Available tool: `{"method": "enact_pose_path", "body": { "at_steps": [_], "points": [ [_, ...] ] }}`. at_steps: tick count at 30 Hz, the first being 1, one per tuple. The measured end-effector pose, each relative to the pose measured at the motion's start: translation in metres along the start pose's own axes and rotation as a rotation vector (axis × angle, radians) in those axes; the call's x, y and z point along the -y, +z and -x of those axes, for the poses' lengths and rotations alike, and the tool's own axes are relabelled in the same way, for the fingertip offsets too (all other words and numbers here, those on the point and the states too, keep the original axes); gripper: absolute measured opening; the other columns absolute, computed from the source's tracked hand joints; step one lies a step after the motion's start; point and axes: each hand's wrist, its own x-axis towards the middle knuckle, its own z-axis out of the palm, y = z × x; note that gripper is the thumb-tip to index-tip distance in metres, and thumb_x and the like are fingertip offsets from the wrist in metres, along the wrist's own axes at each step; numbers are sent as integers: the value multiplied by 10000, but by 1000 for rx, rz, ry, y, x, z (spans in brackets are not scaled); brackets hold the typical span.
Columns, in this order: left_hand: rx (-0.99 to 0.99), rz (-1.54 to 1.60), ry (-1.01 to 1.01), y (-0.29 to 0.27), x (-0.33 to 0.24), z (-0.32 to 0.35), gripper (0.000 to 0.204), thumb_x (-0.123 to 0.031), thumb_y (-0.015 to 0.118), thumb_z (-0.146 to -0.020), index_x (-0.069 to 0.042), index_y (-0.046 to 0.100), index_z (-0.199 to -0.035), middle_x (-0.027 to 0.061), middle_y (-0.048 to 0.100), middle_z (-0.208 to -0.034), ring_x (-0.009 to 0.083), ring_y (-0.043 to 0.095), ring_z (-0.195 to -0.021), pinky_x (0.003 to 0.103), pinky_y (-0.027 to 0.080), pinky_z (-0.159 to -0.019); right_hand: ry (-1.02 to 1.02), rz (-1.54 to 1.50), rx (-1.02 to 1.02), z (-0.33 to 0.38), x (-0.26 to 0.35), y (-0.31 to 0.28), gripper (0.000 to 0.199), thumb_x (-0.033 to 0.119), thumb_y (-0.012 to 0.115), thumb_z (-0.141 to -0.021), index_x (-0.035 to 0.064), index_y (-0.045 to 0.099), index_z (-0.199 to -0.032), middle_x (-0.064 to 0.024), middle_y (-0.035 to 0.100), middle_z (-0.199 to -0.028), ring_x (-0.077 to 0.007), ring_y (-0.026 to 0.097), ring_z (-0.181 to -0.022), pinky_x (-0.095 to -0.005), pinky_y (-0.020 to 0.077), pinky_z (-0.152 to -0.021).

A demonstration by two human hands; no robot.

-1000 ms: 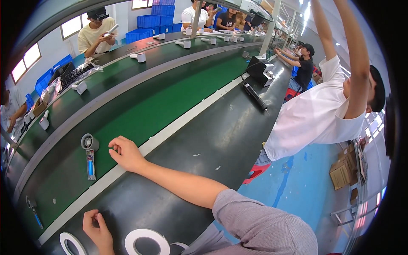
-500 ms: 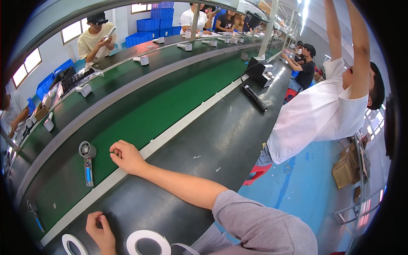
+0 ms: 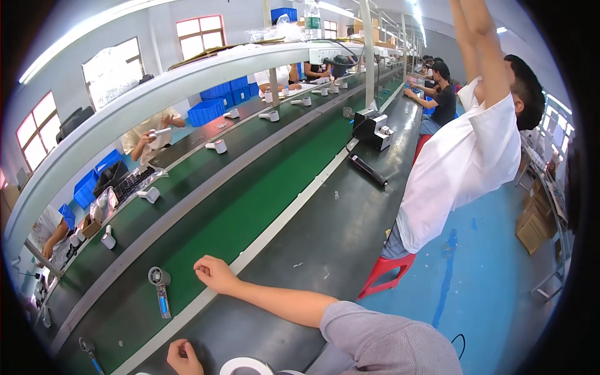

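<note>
My right hand [image 3: 215, 274] hovers at the near edge of the green conveyor belt [image 3: 250, 215], its fingers curled in and nothing visible in them. Just left of it on the belt lies a small handheld fan [image 3: 160, 277] with its handle open, a blue cell [image 3: 164, 304] showing inside. My left hand [image 3: 184, 357] is over the dark worktop at the lower edge, fingers loosely curled with nothing seen in them. Beside it is a roll of white tape [image 3: 246, 360], cut off by the picture's rim. Another opened fan [image 3: 87, 345] lies farther left on the belt.
A black device [image 3: 373, 129] and a black electric screwdriver [image 3: 367, 170] occupy the worktop ahead. A co-worker in a white shirt [image 3: 459, 169] sits at right with arms raised, on a red stool [image 3: 389, 274]. White fans [image 3: 217, 146] line the far ledge, below an overhead rail [image 3: 187, 72].
The view has tilted upward, so the belt, fans and hands appear lower and the overhead rail shows. Both my hands keep about the same pose beside the fan and tape.
</note>
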Motion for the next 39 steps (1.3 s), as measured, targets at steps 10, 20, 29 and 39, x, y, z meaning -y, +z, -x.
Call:
{"method": "enact_pose_path", "body": {
  "at_steps": [10, 20, 29, 39],
  "points": [
    [-28, 84, -69, 0, 22, -6, 155, -80, 669, -970, 43, 725, -1046, 96, 731, -899, 156, 657, -789, 288, 531, -734, 9, 38, -161, 38, 14, -38, 110, 72, 666, -919, 4, 698, -1000, -87, 635, -843, -155, 625, -717, -305, 507, -662],
    [-15, 138, -118, 2, 16, -9, 72, -32, 654, -918, 36, 679, -926, 42, 629, -759, 109, 538, -659, 262, 429, -611, 71, 215, -254, 65, 24, -85, 120, 75, 695, -906, -4, 713, -994, -74, 636, -835, -136, 596, -660, -289, 501, -631],
    [2, 245, -138, 11, 15, -11, 52, -16, 668, -922, 28, 689, -939, 44, 648, -765, 97, 575, -663, 251, 464, -612, 96, 346, -224, 71, 27, -87, 102, 77, 697, -887, 3, 723, -951, -80, 625, -798, -172, 592, -647, -318, 497, -629],
    [-27, 259, -98, 15, 18, -13, 95, -56, 664, -933, 36, 689, -938, 58, 654, -757, 120, 583, -666, 279, 478, -631, 132, 496, -104, 137, 56, -118, 256, 95, 702, -873, 18, 671, -1115, -117, 647, -1046, -218, 651, -787, -334, 540, -723]
  ]
}}
